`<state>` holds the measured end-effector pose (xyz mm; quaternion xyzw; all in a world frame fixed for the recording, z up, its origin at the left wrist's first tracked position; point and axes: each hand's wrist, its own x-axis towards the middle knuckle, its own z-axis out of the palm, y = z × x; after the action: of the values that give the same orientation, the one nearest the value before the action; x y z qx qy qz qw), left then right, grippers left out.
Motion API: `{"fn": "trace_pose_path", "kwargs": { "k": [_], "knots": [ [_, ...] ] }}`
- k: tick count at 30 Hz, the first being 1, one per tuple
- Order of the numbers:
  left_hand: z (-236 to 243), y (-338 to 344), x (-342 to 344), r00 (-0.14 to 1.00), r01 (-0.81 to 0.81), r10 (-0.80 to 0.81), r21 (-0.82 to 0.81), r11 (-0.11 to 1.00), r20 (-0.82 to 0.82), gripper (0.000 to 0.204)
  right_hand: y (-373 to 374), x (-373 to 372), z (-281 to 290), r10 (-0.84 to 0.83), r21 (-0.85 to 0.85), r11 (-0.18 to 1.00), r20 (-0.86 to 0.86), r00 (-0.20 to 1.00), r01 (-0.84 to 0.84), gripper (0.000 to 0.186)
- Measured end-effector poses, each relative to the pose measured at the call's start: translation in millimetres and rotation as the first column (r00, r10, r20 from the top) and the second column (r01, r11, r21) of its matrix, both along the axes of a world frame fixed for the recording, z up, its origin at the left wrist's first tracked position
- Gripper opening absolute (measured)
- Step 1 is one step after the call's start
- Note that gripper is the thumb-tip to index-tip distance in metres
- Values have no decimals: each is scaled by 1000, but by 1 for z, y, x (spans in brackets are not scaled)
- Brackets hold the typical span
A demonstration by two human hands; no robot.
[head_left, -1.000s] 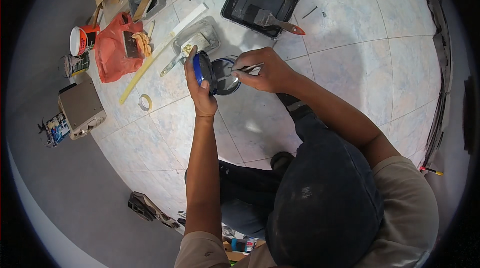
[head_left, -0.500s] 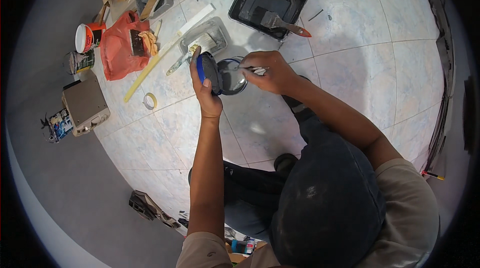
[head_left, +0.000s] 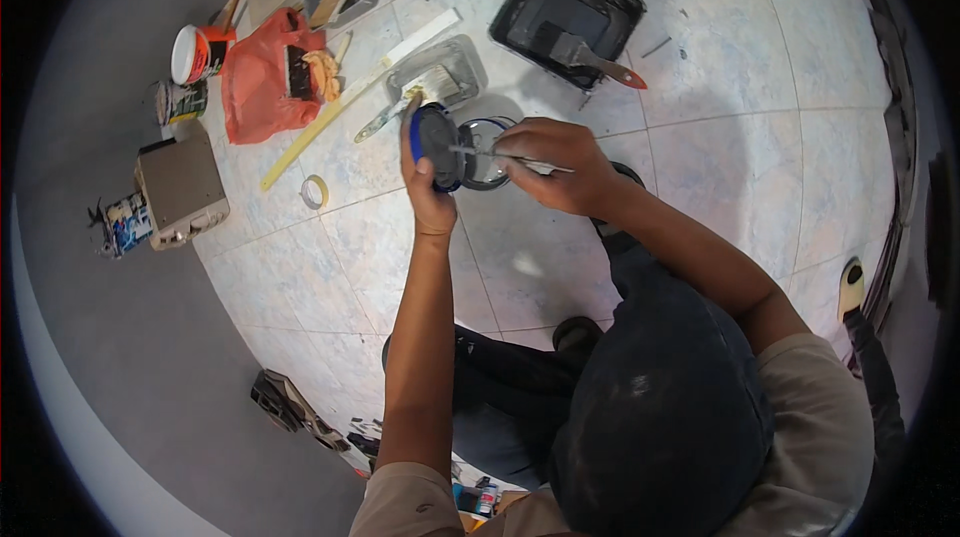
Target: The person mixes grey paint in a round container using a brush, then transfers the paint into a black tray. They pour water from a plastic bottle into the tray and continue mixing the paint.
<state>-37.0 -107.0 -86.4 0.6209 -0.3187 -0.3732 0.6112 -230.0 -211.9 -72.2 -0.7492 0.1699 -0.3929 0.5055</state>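
Observation:
My left hand (head_left: 432,199) grips a round blue-edged lid (head_left: 437,145) by its outer side, tilted so that its dark grey coated face turns right. In my right hand (head_left: 562,165) is a thin metal tool (head_left: 545,164); its tip reaches the lid's coated face. I cannot make out the exact kind of tool. Just beyond and below the lid is an open round can (head_left: 487,169) with a pale, shiny inside, partly hidden by my right hand and the lid. Behind the lid, a pale-bristled paintbrush (head_left: 432,87) lies across a translucent tray (head_left: 466,62).
A black paint tray (head_left: 510,22) with a wide brush (head_left: 600,65) in it lies at the back right. A yellow-white strip (head_left: 330,127), a tape roll (head_left: 314,192), a red bag (head_left: 255,102) and tubs (head_left: 205,52) are to the left. Another person's foot (head_left: 851,287) shows far right.
The tool in my right hand has moved from over the can to the lid's coated face. The lid has turned more into view. A foot has come in at the right.

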Motion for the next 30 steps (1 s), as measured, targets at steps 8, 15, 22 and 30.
{"fn": "trace_pose_path", "kwargs": {
  "k": [8,15,22,30],
  "knots": [
    [5,-1,11,998,41,-35,-124,991,48,92,-2,3,20,60,-108,992,10,998,-59,28],
    [26,6,20,999,-52,50,-200,978,-11,87,7,20,23,42,-66,997,-43,998,-45,24],
    [31,21,20,998,-63,63,-174,983,-8,84,20,14,21,96,56,994,-6,995,-95,19],
    [11,3,2,997,-72,66,-179,981,-38,80,11,1,4,23,121,993,-122,992,-8,18]
  ]
}}
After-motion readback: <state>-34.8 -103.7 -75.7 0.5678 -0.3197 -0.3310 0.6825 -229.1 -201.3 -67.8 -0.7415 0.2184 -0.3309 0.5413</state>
